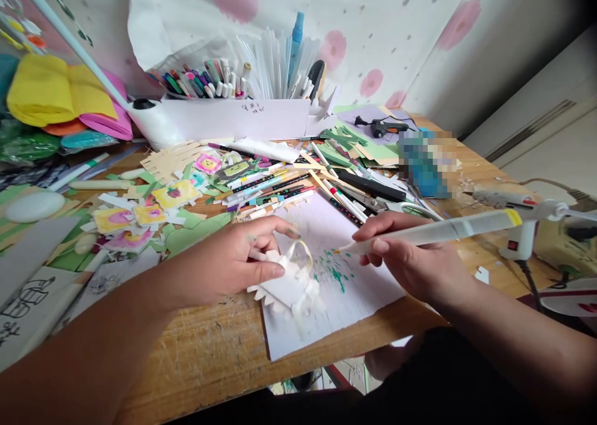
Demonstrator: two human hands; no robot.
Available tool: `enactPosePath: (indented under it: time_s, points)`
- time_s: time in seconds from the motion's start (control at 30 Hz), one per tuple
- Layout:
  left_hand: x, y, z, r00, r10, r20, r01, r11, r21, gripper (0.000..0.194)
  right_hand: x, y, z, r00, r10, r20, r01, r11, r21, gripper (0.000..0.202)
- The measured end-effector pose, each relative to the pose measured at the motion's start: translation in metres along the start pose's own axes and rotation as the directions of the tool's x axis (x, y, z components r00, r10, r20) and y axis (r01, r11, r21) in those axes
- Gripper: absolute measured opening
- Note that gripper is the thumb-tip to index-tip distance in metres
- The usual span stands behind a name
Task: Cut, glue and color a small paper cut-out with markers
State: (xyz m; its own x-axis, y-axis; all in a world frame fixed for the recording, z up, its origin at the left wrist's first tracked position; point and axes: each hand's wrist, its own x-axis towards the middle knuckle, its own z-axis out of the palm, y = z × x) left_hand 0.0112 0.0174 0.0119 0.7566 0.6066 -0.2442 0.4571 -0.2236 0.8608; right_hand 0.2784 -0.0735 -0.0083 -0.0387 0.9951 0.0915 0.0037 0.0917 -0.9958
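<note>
My left hand pinches a white paper craft piece with a zigzag-cut edge and a curled strip on top. The piece sits over a sheet of white paper at the table's front edge. Green marks dot that sheet. In my right hand is a white marker pen with a yellow end. Its yellowish tip points left, just above the green marks and apart from the craft piece.
Behind the sheet lies a heap of pens and pencils with scissors. Painted paper pieces and green scraps cover the left. A white box of markers and clear sticks stands at the back. Glue guns lie at right.
</note>
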Motion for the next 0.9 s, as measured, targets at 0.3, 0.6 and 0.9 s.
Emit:
enactPosePath:
  time_s: [0.3, 0.6, 0.9]
  points:
    - [0.005, 0.001, 0.011, 0.993, 0.076, -0.096, -0.015, 0.851, 0.525, 0.044, -0.014, -0.015, 0.038, 0.985, 0.096, 0.145, -0.046, 0.947, -0.318, 0.014]
    - [0.007, -0.005, 0.015, 0.992, 0.090, -0.092, -0.025, 0.838, 0.545, 0.046, -0.015, -0.014, 0.044, 0.969, 0.129, 0.210, -0.005, 0.863, -0.506, 0.015]
    - [0.010, -0.007, 0.014, 0.993, 0.086, -0.085, -0.031, 0.859, 0.512, 0.045, -0.016, -0.016, 0.044, 0.969, 0.157, 0.188, -0.041, 0.860, -0.509, 0.018]
